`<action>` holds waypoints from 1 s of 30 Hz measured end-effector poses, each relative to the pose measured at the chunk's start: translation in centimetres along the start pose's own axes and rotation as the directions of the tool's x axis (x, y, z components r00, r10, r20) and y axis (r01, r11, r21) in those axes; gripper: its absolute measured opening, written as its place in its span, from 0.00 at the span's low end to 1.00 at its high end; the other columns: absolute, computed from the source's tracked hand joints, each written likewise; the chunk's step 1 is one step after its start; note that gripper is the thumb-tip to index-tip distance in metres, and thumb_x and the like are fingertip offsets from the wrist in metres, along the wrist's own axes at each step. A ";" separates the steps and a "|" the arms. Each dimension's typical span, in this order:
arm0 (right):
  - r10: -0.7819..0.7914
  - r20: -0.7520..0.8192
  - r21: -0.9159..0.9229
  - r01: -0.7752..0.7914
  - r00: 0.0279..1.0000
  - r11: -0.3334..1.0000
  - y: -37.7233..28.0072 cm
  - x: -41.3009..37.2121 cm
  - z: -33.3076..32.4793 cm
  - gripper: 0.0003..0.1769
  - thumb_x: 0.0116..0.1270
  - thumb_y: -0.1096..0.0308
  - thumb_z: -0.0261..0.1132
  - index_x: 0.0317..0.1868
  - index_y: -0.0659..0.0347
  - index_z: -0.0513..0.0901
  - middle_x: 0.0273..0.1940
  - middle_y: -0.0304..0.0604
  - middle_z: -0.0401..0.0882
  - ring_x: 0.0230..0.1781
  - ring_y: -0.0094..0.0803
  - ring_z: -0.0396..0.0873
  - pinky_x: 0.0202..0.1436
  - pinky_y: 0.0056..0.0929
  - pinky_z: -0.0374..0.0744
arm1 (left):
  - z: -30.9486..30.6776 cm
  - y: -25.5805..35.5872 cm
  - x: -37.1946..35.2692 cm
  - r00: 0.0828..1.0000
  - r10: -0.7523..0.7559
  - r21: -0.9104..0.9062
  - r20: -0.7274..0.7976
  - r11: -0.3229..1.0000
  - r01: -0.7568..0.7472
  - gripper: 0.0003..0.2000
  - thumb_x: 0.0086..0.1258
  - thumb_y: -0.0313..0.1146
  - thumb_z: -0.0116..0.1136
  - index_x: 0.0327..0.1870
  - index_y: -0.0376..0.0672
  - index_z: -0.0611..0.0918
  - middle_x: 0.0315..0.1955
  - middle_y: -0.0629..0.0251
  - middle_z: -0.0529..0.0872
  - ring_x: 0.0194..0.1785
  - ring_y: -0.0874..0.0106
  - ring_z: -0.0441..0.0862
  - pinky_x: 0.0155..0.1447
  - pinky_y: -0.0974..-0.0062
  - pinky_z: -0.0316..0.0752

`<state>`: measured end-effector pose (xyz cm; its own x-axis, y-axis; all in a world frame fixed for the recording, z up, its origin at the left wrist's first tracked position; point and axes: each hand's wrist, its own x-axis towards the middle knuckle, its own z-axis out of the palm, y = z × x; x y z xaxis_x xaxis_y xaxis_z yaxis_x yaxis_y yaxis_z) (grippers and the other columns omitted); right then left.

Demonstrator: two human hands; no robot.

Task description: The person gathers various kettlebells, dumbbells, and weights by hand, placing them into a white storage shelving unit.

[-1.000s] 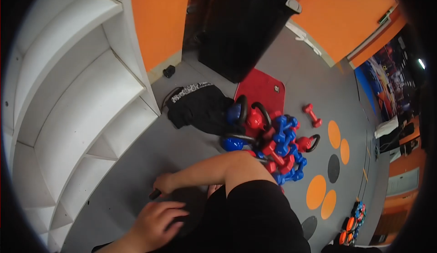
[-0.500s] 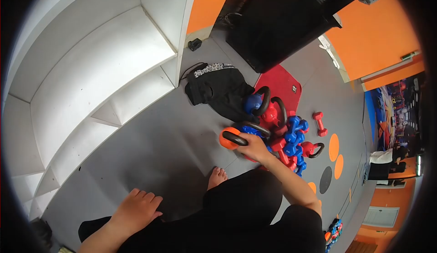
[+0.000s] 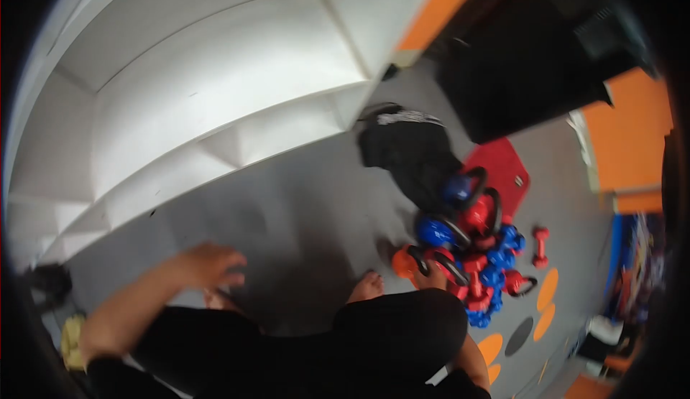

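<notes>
An orange kettlebell (image 3: 403, 263) with a dark handle is by my right hand (image 3: 433, 278), whose fingers are closed at the handle. My right knee hides part of that forearm, and the view is blurred. Close beside it are a blue kettlebell (image 3: 434, 232) and red kettlebells, one of them (image 3: 440, 261) touching or nearly touching the orange one. My left hand (image 3: 213, 265) hovers over the grey floor in front of my left leg, empty, with its fingers loosely apart.
Blue dumbbells (image 3: 492, 276) and red dumbbells (image 3: 474, 282) lie heaped to the right; one red dumbbell (image 3: 540, 247) lies apart. Black clothing (image 3: 410, 151) and a red mat (image 3: 503, 173) are beyond. A white shelf unit (image 3: 230, 54) stands on the left.
The view has swung left, so the heap appears farther right. My right hand and the orange kettlebell are lower, beside the heap. My left hand has lifted, its fingers loosening.
</notes>
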<state>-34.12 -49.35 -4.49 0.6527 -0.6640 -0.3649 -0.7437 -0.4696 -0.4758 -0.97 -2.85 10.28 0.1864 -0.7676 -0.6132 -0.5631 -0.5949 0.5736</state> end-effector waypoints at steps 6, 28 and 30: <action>-0.129 0.131 0.478 0.051 0.983 0.877 1.7 -0.1 -0.9 0.27 0.63 0.69 0.69 0.62 0.65 0.78 0.53 0.50 0.83 0.53 0.40 0.83 0.59 0.39 0.78 | 1.1 -20.6 -3.7 0.854 -0.472 0.052 -0.217 0.868 0.493 0.15 0.70 0.40 0.59 0.54 0.44 0.81 0.51 0.52 0.84 0.56 0.52 0.82 0.61 0.56 0.76; -0.474 -0.154 -0.336 0.405 0.867 0.851 -29.4 -16.8 -10.3 0.26 0.74 0.45 0.56 0.43 0.65 0.81 0.53 0.56 0.81 0.59 0.47 0.76 0.66 0.44 0.70 | 0.7 -47.6 -9.9 -0.023 -0.486 -0.487 -0.873 0.872 0.056 0.13 0.71 0.39 0.62 0.46 0.38 0.80 0.36 0.55 0.83 0.40 0.61 0.82 0.47 0.64 0.76; -0.451 -0.149 -0.309 0.392 0.880 0.866 -29.3 -16.5 -9.9 0.25 0.74 0.46 0.56 0.43 0.65 0.80 0.53 0.55 0.81 0.59 0.47 0.77 0.66 0.44 0.70 | 2.5 -50.3 -11.6 -0.036 -0.550 -0.547 -0.834 0.835 -0.060 0.13 0.71 0.39 0.62 0.45 0.38 0.80 0.35 0.56 0.83 0.39 0.62 0.82 0.46 0.64 0.76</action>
<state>-24.48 -30.42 23.41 0.8885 -0.4587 0.0129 -0.4330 -0.8473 -0.3076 23.19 36.56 -12.80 0.9747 0.1562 0.1600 -0.0405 -0.5807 0.8131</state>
